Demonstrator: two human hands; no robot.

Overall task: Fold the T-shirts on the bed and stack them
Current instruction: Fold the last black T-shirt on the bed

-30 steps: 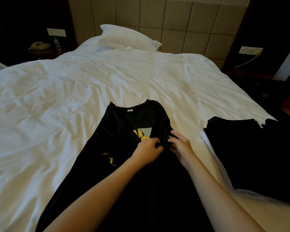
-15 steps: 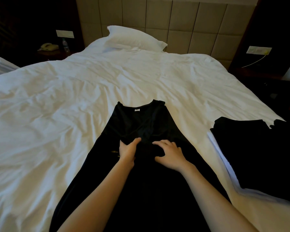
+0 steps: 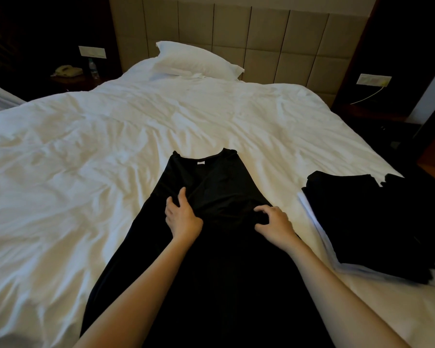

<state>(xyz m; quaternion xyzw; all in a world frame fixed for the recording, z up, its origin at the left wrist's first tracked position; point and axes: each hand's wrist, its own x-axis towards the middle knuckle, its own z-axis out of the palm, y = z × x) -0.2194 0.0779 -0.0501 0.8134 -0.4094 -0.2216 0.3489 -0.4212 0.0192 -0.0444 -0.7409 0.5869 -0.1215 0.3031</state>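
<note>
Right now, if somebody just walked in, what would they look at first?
First, the long black T-shirt in the middle of the white bed, because the dark cloth stands out, with the left hand and right hand gripping it. Next, the pile of dark folded clothes at the bed's right edge, and the white pillow at the far end.

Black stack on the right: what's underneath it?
Under the black stack, thin white folded layers stick out along its left and near edges, lying on the bed. How far they run beneath is covered.
</note>
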